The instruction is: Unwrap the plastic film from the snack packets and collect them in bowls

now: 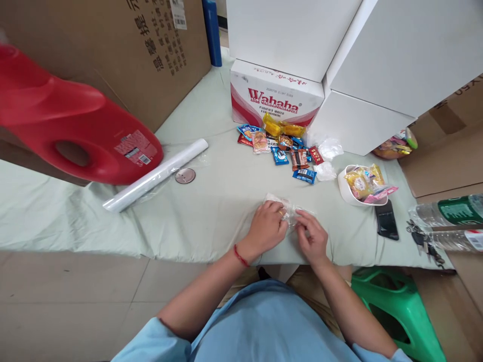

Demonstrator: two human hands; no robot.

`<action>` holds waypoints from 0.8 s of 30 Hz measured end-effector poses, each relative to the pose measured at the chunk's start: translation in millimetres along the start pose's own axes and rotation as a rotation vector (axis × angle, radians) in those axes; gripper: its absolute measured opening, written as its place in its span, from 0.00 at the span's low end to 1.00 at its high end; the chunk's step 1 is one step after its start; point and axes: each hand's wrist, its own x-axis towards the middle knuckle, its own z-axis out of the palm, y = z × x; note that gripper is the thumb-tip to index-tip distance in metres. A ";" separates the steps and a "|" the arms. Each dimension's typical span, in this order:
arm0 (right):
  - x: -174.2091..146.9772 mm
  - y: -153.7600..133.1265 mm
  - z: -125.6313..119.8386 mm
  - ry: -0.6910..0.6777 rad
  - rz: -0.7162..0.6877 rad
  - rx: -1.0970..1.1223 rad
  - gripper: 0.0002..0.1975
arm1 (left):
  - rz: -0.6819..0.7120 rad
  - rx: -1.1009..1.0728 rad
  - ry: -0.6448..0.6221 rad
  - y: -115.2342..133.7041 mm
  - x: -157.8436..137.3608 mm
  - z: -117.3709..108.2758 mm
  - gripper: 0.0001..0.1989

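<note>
A crinkled, see-through piece of plastic (290,213) lies on the cloth near the table's front edge. My left hand (267,224), with a red bracelet at its wrist, has its fingers curled down onto the plastic's left side. From the other side, my right hand (313,236) pinches the plastic's right part between thumb and fingers. Whatever the plastic may contain is partly covered by my fingers and cannot be made out. Beyond the hands lie several small wrapped snacks (300,160) in blue, red and brown, with crumpled clear plastic (325,171) beside them.
A white bowl (344,188) of wrapped snacks stands right, next to a phone (387,220), keys (421,239) and water bottles (453,211). At left are a plastic film roll (158,173), a round disc (185,175) and a red jug (94,136). A Wahaha box (275,98) stands behind.
</note>
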 end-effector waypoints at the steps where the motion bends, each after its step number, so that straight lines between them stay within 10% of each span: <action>1: 3.8 4.5 -1.4 0.075 0.082 -0.057 0.19 | 0.030 0.092 -0.008 1.8 -3.5 2.3 0.14; 5: 22.8 26.0 -5.6 0.085 0.241 -0.237 0.19 | 0.090 0.278 0.011 6.1 -10.9 12.7 0.15; 12: 73.0 10.4 -31.9 -0.200 0.329 0.092 0.13 | 0.108 0.304 0.024 -0.8 -13.0 22.8 0.16; 18: 117.4 -54.2 13.1 -0.385 0.225 -0.222 0.03 | 0.106 0.273 0.019 -3.0 -21.5 25.4 0.18; 24: 102.0 -94.0 48.3 -0.519 0.158 -0.491 0.18 | 0.104 0.160 0.065 -31.6 -74.7 4.0 0.21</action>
